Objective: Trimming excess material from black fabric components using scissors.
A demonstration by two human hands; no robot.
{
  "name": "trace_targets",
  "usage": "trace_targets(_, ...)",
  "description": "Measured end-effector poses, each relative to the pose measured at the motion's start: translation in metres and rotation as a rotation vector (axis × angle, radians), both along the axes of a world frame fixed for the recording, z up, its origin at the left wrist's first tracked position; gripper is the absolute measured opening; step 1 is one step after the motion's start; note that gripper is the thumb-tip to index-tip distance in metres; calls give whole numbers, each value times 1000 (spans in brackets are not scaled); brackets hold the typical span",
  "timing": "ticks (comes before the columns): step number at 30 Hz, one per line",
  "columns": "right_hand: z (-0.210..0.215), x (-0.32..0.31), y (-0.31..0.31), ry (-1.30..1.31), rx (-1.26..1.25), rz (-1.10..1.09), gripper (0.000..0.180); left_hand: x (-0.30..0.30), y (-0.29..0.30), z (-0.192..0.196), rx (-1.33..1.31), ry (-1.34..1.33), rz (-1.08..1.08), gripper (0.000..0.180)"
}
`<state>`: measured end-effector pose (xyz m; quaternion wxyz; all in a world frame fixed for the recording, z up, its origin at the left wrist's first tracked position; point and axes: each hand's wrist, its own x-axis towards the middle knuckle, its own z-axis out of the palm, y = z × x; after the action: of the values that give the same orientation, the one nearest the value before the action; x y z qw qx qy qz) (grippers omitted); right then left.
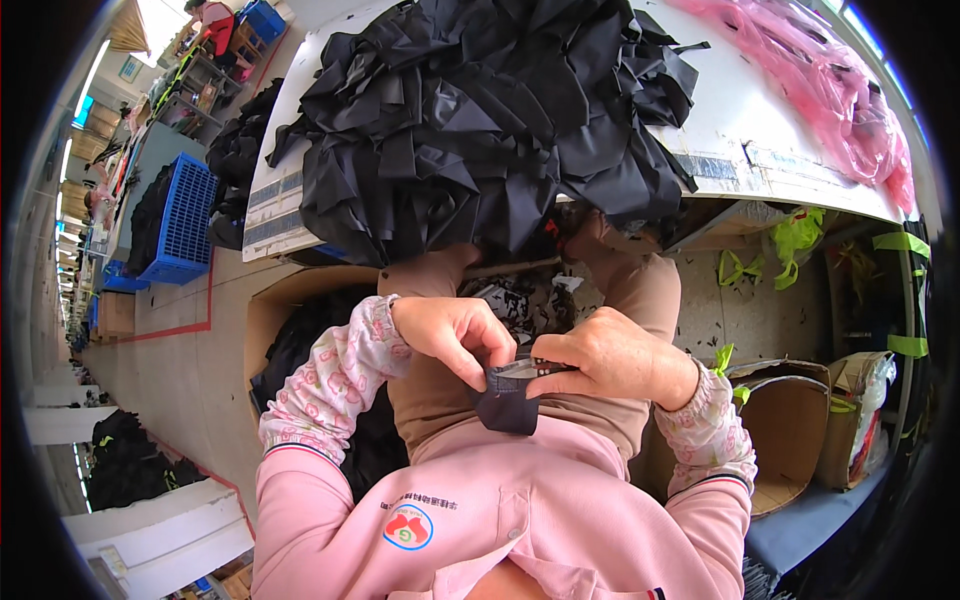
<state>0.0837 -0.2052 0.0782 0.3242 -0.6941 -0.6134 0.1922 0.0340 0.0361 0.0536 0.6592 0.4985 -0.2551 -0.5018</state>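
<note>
White table (740, 120) across the top, bearing one big heap of black fabric (480, 110), spilling over the near edge, probably stock kept within arm's reach. One bundle of pink plastic (830, 90) on the table's far right, well apart from the heap. One open carton (290, 300) below the table on the left, dark cloth inside, likely set there to catch pieces. Another open carton (790, 440) lower right, tipped on its side. One blue crate (185, 220) far left on the floor. Green strips (795, 240) hanging under the table, too scattered to count.

At centre, above the lap, two hands meeting close to the body, seemingly for a near look. Left hand (450, 335) curled, fingertips pinching the top edge of one small black piece (508, 400). Right hand (610, 355) closed on the same piece from the other side, holding it taut. Something small and shiny between the fingers, too blurred to name.
</note>
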Motion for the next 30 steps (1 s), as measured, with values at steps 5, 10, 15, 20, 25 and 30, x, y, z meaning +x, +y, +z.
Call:
trace_targets(5, -4, -2, -1, 42, 63, -4, 34, -1, -3, 0, -12, -5, -5, 6)
trace_targets(10, -3, -2, 1, 45, 97, 30, 33, -3, -6, -4, 22, -4, -39, 7)
trace_targets(15, -8, -1, -3, 110, 100, 8, 34, -3, -8, -2, 44, 22, -42, 8)
trace_targets(20, -9, -5, -14, 222, 65, -237, 33, -18, -10, -6, 95, 18, 458, 10)
trace_targets(25, -16, -27, -9, 54, 154, -522, 33, -29, -24, -8, 108, -152, 907, 15)
trace_targets(30, -16, -32, -2, -97, 148, -548, 33, -31, -31, 2, 53, -165, 958, 16)
